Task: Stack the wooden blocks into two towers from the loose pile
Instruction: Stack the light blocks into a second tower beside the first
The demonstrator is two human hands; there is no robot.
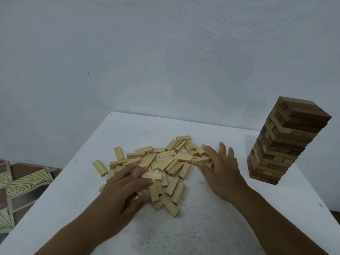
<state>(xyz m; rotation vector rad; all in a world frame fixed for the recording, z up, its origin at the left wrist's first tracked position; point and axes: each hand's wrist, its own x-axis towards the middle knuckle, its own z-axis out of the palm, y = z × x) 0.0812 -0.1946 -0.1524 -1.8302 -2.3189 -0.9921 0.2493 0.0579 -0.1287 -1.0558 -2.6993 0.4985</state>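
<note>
Pressing pale pile [161, 162] | left hand [121, 192], right hand [220, 173] flat (fingers spread) | tower [281, 144] dark

We see dim, flat, bluish light, only soft shadows, no glare, slightly soft detail, and wide-angle bending at the edges.

Single view, head-mounted, wide-angle. Looks forward and down from above the near edge of the white table [211, 227], close over it. Both forearms enter from the bottom corners; left hand [121, 192] and right hand [220, 172] sit mid-frame at the loose pile of blocks [165, 162]. Finished tower [283, 142] falls at right, bowed by lens distortion. Pale wall [165, 52] fills the upper half. Patterned floor tiles [22, 183] show at lower left. No second view to compare.
</note>
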